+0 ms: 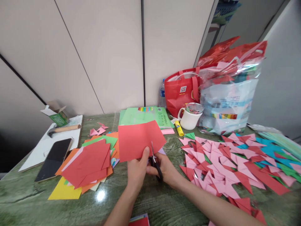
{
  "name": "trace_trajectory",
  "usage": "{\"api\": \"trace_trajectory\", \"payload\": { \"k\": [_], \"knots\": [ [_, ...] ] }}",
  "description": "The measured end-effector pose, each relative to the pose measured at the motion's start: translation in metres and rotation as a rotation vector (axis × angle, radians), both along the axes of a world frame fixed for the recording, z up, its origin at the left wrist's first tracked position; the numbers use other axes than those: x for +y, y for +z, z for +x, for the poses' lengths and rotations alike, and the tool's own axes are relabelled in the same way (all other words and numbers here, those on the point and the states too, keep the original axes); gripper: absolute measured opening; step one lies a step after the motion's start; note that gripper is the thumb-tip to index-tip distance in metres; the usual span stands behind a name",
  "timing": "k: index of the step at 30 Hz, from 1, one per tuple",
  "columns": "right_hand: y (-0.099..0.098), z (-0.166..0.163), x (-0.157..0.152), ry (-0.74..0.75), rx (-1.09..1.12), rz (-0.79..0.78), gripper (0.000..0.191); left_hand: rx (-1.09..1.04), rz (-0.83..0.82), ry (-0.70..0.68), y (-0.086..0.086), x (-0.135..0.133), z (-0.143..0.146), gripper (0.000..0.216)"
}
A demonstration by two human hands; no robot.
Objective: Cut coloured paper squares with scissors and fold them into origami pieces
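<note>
My left hand [137, 171] pinches the lower edge of a red paper sheet [138, 139], held upright above the green marble table [47, 207]. In my right hand [166, 169] is a pair of black-handled scissors [154, 161], fingers through the handles. The blades point up and bite into the sheet's bottom edge, just right of my left thumb. Left of my hands lies a loose stack of red, orange, yellow and green paper squares [89, 164]. To the right spreads a heap of pink, red, blue and green folded paper triangles [230, 160].
A phone [55, 158] and a hammer [62, 129] lie on a white board at the left, by a small open box [56, 114]. Behind are a green paper pack [145, 116], a yellow glue stick [180, 128], a white mug [190, 117], a red bag [182, 89] and a clear plastic bag [229, 94].
</note>
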State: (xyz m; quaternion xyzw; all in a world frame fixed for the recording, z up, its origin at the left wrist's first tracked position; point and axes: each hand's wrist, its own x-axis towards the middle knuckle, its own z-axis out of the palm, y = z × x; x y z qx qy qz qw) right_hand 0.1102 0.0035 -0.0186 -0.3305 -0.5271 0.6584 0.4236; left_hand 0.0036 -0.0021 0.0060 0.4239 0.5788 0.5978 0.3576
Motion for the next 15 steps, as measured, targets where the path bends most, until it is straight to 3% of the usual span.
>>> {"api": "trace_trajectory", "payload": {
  "k": [15],
  "knots": [
    [-0.0028,0.0016,0.0007,-0.022,-0.068,-0.004,0.046,-0.051,0.02,0.009,-0.0018,0.0022,-0.0005,0.026]
  ]
}}
